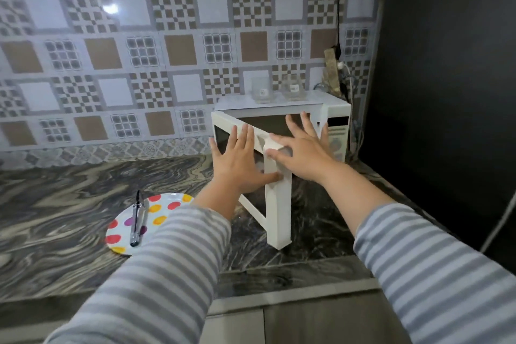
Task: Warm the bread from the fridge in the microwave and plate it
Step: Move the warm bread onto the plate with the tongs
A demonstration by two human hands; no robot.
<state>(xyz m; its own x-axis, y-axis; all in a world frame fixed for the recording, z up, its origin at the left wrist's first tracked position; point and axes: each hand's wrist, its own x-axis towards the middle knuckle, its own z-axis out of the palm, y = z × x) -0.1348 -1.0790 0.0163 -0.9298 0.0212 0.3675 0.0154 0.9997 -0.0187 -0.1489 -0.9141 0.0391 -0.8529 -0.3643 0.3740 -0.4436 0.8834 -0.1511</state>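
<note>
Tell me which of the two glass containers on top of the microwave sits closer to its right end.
The rounder glass container sits closer to the right end of the microwave. The squarer glass container stands to its left, nearer the middle of the top.

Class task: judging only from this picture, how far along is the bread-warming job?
Done: a spotted plate with tongs on it waits on the counter. In hand: both hands, left and right, lie flat on the half-open microwave door. No bread is visible, so whether warming has happened is unclear; plating remains.

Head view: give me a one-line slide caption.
Both hands, left and right, flat on the open microwave door; dotted plate with tongs waits on the counter.
</note>
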